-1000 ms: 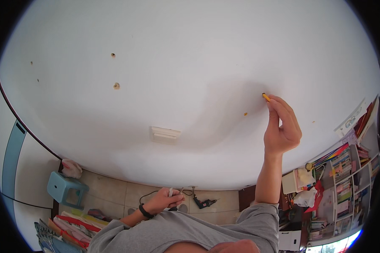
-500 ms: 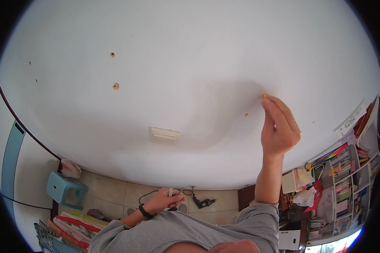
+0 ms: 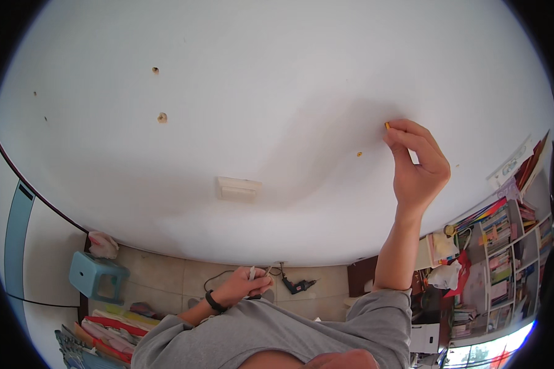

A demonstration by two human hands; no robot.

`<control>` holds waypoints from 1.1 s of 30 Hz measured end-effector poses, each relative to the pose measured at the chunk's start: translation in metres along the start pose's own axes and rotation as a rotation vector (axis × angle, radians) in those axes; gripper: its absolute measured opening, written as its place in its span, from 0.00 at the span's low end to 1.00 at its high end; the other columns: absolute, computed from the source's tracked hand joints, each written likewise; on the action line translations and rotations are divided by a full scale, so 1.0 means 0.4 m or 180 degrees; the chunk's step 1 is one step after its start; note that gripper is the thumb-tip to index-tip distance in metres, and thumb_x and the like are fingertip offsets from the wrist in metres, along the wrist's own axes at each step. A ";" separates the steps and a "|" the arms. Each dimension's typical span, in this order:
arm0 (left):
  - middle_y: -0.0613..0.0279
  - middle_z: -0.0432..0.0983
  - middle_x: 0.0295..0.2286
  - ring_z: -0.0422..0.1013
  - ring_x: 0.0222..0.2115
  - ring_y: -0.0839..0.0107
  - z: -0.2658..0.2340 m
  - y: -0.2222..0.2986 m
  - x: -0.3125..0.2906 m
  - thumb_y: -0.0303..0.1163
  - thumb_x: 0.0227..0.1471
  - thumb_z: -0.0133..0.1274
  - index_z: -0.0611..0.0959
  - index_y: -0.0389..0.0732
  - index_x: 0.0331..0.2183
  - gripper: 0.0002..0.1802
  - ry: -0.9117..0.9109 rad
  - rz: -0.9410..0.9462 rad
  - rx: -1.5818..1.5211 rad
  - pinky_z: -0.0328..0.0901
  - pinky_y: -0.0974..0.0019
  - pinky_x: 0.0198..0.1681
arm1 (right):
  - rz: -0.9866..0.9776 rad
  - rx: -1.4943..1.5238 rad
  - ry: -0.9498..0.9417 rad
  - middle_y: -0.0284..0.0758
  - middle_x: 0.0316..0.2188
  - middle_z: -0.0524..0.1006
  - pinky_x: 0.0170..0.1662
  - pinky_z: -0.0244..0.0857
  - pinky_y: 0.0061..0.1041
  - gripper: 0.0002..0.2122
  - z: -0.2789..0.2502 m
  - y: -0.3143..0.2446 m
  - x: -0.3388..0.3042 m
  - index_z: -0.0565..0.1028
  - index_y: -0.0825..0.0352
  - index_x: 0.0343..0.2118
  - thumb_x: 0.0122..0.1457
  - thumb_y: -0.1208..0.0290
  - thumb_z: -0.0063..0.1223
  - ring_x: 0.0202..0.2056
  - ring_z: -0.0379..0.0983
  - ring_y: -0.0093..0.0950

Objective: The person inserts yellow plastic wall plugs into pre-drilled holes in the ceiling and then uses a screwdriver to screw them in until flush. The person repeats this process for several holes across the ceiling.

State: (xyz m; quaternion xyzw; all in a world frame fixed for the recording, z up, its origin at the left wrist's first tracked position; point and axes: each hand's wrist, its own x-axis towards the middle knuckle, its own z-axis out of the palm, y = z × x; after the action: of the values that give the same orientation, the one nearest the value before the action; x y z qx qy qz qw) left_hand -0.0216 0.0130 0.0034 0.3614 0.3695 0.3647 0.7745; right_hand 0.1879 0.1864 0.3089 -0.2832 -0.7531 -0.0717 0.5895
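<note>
My right hand (image 3: 421, 163) is raised to the white wall (image 3: 277, 80), pinching a small yellow wall plug (image 3: 387, 125) between thumb and fingertips. The plug is close to the wall; I cannot tell whether it touches. Below and left of it, a second yellow wall plug (image 3: 359, 154) sits in the wall. My left hand (image 3: 243, 288), with a black band on its wrist, is low near my body. Its fingers close on a small white piece (image 3: 252, 273) and a thin, pointed stick-like piece (image 3: 268, 270); their kinds are too small to make out.
Two rough holes (image 3: 162, 118) mark the wall at left, above a white switch plate (image 3: 239, 189). On the tiled floor lies a corded drill (image 3: 298, 286). A blue stool (image 3: 95, 275) stands at left, a bookshelf (image 3: 495, 270) at right.
My right hand has shifted slightly up and to the right in view, with the plug tilted more. The view has moved a little; my left hand keeps its grip.
</note>
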 end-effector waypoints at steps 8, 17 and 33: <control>0.73 0.71 0.22 0.60 0.20 0.86 -0.026 -0.021 0.000 0.33 0.64 0.54 0.82 0.35 0.33 0.11 0.0088 -0.0008 -0.0177 0.53 0.79 0.22 | 0.0681 0.0399 -0.0188 0.35 0.32 0.82 0.39 0.73 0.22 0.05 -0.022 -0.009 0.026 0.82 0.75 0.29 0.50 0.88 0.65 0.33 0.77 0.24; 0.72 0.70 0.21 0.60 0.20 0.86 -0.046 0.010 0.062 0.33 0.65 0.53 0.81 0.34 0.33 0.12 -0.0255 -0.0104 0.0082 0.54 0.77 0.23 | 0.0796 0.0281 -0.0269 0.33 0.27 0.81 0.34 0.69 0.19 0.04 -0.029 0.009 0.042 0.82 0.74 0.28 0.50 0.88 0.67 0.30 0.75 0.21; 0.74 0.70 0.21 0.60 0.20 0.86 -0.105 0.039 0.135 0.33 0.65 0.53 0.82 0.34 0.33 0.12 -0.0727 -0.0125 0.0068 0.54 0.77 0.22 | 0.0548 -0.0594 -0.0154 0.31 0.24 0.80 0.32 0.67 0.18 0.06 -0.022 -0.019 0.055 0.81 0.73 0.25 0.46 0.87 0.69 0.26 0.74 0.20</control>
State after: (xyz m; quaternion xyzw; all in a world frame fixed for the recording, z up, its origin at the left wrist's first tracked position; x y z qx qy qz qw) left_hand -0.0364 0.0776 -0.0197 0.4016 0.2897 0.3020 0.8146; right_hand 0.1882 0.1835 0.3336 -0.4020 -0.7301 -0.0837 0.5462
